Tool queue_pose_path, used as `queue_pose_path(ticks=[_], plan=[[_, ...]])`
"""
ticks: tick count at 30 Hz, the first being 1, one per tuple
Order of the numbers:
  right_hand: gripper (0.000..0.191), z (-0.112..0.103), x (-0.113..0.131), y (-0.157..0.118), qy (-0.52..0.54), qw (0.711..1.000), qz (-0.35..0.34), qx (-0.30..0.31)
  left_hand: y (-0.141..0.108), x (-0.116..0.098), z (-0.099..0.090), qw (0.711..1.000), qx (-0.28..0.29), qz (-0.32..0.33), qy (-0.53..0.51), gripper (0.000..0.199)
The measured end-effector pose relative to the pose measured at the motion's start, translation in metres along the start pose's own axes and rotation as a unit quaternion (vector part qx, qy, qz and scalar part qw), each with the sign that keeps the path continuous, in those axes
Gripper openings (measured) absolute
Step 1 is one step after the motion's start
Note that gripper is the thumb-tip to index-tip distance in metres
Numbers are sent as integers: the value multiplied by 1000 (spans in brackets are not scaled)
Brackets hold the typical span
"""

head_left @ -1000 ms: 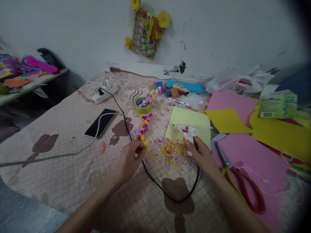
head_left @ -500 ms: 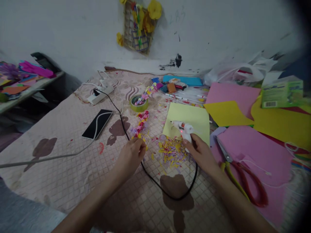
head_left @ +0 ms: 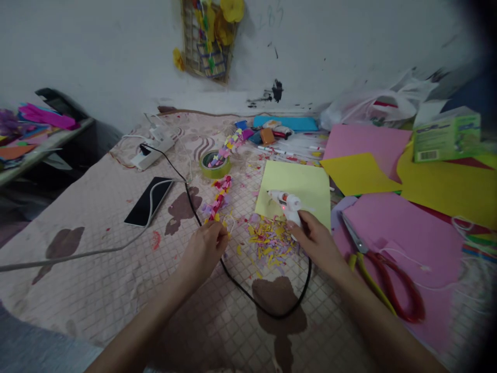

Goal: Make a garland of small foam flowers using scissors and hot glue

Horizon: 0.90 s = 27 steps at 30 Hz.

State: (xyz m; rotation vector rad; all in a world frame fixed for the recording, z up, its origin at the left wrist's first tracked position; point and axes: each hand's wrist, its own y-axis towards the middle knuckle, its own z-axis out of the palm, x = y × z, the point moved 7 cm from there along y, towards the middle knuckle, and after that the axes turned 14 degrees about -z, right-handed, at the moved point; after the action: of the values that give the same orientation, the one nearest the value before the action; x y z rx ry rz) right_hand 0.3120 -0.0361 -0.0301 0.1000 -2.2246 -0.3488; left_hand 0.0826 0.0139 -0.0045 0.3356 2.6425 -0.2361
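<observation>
My right hand (head_left: 312, 239) is wrapped round the handle of a white glue gun (head_left: 289, 203) with a small red light, its nozzle pointing left over a pale yellow sheet (head_left: 301, 178). My left hand (head_left: 205, 247) is closed at the lower end of a garland of small paper pieces (head_left: 220, 199), with a loop of thin string beside the fingers. Between the hands lies a heap of yellow and lilac paper scraps (head_left: 272, 241). Beyond the garland, a roll of yellow-green tape (head_left: 215, 165) has more coloured pieces resting in it.
A black cord (head_left: 248, 294) loops below my hands towards a white power strip (head_left: 153, 153). A dark phone (head_left: 148, 201) lies on the left. Scissors (head_left: 382, 264) rest on pink paper at the right. Behind are a plastic bag (head_left: 368, 106) and a green box (head_left: 446, 135).
The view has shifted slightly, so most things appear a little further left. Both hands keep their holds, with the glue gun still over the edge of the pale sheet.
</observation>
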Motion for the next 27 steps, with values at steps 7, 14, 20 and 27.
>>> queue_pose_path(ticks=[7, 14, 20, 27], plan=[[22, -1, 0, 0, 3, 1000, 2, 0, 2, 4, 1, 1000, 4, -24, 13, 11], [22, -1, 1, 0, -3, 1000, -3, 1, 3, 6, 3, 999, 6, -29, 17, 12], [22, 0, 2, 0, 4, 1000, 4, 7, 1, 8, 6, 999, 1, -31, 17, 12], [23, 1, 1, 0, 6, 1000, 9, 17, 0, 4, 7, 999, -13, -25, 43, 12]])
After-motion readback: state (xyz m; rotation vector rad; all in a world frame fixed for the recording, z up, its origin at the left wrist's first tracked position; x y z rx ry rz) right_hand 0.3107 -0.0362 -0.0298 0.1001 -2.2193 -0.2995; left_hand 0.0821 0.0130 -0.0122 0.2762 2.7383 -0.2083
